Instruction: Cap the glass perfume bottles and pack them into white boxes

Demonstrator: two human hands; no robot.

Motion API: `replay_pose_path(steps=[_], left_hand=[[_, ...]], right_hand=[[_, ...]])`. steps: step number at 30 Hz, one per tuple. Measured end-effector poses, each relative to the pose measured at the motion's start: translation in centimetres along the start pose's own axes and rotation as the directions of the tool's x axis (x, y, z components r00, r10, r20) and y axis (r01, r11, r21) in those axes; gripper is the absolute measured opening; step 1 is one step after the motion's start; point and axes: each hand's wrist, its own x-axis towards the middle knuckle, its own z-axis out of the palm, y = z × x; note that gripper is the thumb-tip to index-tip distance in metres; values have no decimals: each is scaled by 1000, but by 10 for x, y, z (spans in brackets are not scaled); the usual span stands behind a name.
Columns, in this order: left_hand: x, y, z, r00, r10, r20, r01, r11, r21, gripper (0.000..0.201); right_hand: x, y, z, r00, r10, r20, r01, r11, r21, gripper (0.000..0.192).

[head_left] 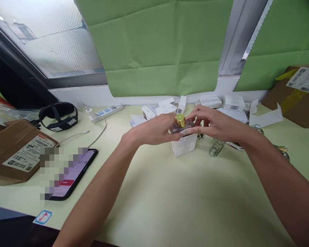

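Note:
A perfume bottle (189,124) with a shiny gold cap (180,120) stands upright at the top of a small white box (184,146). The bottle's lower part is hidden, seemingly inside the box. My left hand (156,127) grips the left side of the box at its upper edge, thumb in front and fingers mostly out of sight behind. From the right, my right hand (207,120) closes on the bottle's shoulder, its thumb across the front and its fingers curled behind. A small clear glass bottle (217,148) lies beneath my right wrist.
White cartons (233,103) and paper scraps line the back wall. A phone (74,176), a cardboard parcel (20,151), a black head strap (58,116) and a power strip (106,113) occupy the left. Another parcel (296,97) sits back right.

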Motion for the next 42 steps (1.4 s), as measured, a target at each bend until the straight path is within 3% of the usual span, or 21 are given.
replay_pose_path(steps=[9, 16, 20, 27, 32, 42], left_hand=[[0, 1, 1, 1000, 1, -2, -1, 999, 49, 37], [1, -3, 2, 999, 37, 26, -39, 998, 43, 31], [2, -3, 3, 998, 44, 47, -46, 999, 30, 28], [2, -3, 5, 997, 37, 68, -39, 999, 31, 28], [1, -2, 4, 996, 22, 82, -25, 999, 35, 27], [-1, -5, 2, 996, 12, 88, -11, 1000, -12, 21]], right_hand=[[-2, -5, -4, 998, -8, 59, 12, 998, -66, 37], [-4, -25, -5, 993, -34, -112, 33, 999, -13, 34], [-5, -32, -3, 991, -80, -104, 76, 996, -35, 30], [-5, -34, 0, 992, -61, -115, 49, 993, -110, 24], [-4, -33, 0, 997, -17, -73, 7, 992, -127, 22], [4, -26, 15, 991, 61, 117, -22, 950, -311, 17]])
